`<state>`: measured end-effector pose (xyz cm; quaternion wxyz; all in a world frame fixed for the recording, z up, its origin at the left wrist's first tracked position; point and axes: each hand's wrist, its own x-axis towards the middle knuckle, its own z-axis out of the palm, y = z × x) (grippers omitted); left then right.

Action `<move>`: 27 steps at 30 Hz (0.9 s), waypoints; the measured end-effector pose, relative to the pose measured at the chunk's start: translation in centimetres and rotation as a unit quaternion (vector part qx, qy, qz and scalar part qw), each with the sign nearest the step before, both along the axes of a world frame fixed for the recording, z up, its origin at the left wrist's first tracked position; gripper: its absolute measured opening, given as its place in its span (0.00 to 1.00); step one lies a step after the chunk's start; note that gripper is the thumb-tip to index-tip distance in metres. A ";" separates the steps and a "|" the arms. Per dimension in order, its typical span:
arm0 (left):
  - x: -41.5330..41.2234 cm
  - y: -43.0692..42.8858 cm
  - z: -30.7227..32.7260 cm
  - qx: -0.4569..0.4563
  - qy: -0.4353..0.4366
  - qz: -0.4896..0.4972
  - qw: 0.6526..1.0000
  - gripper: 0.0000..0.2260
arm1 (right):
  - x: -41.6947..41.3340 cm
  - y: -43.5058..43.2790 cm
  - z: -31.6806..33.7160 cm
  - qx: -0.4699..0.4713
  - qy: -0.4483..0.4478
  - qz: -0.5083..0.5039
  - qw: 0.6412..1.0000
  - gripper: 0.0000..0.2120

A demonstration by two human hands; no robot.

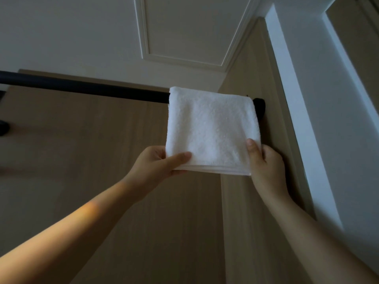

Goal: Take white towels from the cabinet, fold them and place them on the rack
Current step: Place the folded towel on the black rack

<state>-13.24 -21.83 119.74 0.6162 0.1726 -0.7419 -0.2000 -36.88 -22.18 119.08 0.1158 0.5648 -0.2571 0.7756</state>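
A folded white towel (211, 128) hangs over the right end of a black rack bar (86, 89), which runs across a wooden wall panel. My left hand (158, 162) pinches the towel's lower left corner, thumb on the front face. My right hand (264, 160) pinches the lower right corner, thumb up along the towel's edge. Both arms reach up from below. The bar's black end mount (260, 108) shows just right of the towel.
The wooden panel (102, 160) fills the area behind and below the bar. A white wall and frame (307, 119) rise on the right, close to my right hand. A white panelled ceiling (184, 27) is overhead. The bar's left stretch carries nothing.
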 end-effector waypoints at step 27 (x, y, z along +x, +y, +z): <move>-0.4 -0.6 -1.0 0.023 0.096 0.008 0.995 0.17 | -0.1 -0.7 -1.5 0.141 -0.055 0.403 0.903 0.11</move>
